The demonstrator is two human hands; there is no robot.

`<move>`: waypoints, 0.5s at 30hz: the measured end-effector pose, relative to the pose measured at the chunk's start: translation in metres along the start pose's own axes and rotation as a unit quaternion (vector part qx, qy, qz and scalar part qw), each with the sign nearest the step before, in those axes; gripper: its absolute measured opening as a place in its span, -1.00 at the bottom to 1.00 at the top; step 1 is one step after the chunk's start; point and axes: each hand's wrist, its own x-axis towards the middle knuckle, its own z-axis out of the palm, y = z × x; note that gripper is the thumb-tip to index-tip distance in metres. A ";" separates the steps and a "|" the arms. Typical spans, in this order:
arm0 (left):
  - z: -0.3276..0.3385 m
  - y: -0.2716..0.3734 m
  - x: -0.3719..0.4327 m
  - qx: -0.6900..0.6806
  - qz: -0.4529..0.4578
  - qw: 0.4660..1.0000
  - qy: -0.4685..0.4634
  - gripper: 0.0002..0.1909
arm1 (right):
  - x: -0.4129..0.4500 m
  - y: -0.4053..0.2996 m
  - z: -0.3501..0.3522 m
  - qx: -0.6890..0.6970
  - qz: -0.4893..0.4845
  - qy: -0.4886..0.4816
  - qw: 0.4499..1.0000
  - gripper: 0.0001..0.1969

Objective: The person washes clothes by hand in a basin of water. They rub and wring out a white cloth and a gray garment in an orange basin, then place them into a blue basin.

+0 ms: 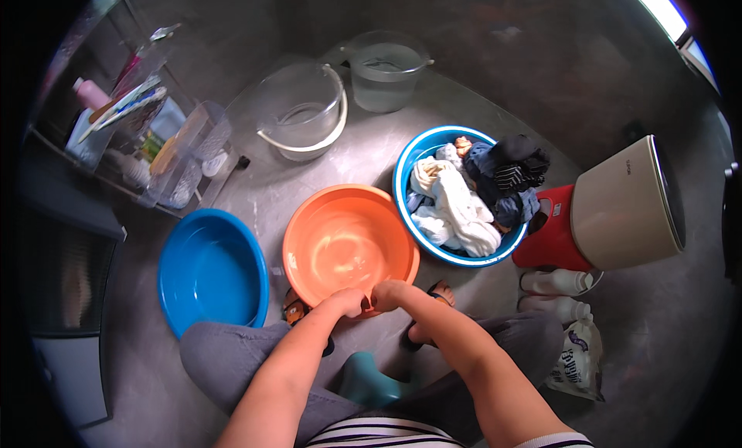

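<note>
An orange plastic basin (301,239) stands on the floor between my feet. Light glints off its inside; how much water it holds is hard to tell. My left hand (348,302) and my right hand (389,294) sit close together at its near rim, fingers curled over the edge. To the left is a blue basin (220,256) with no laundry in it. A second blue basin (403,204), with a pale rim, touches or nearly touches the orange one on the right. It is heaped with white laundry (458,207) and dark clothes (510,169).
A clear bucket (313,120) and another clear bucket of water (385,80) stand behind. A wheeled storage rack (174,140) is at far left. On the right are a red stool (553,239), a beige bin (626,210), white bottles (553,283) and a printed bag (579,361).
</note>
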 end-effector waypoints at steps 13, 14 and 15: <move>-0.100 0.104 0.048 -0.368 0.171 0.866 0.291 -0.54 | 0.043 0.242 -0.147 0.055 0.231 0.379 0.894 0.04; -0.105 0.106 0.046 -0.381 0.169 0.873 0.254 -0.49 | 0.037 0.254 -0.139 -0.058 0.233 0.449 0.860 -0.19; -0.107 0.097 0.040 -0.379 0.160 0.874 0.260 -0.49 | 0.044 0.244 -0.144 -0.053 0.224 0.450 0.863 -0.19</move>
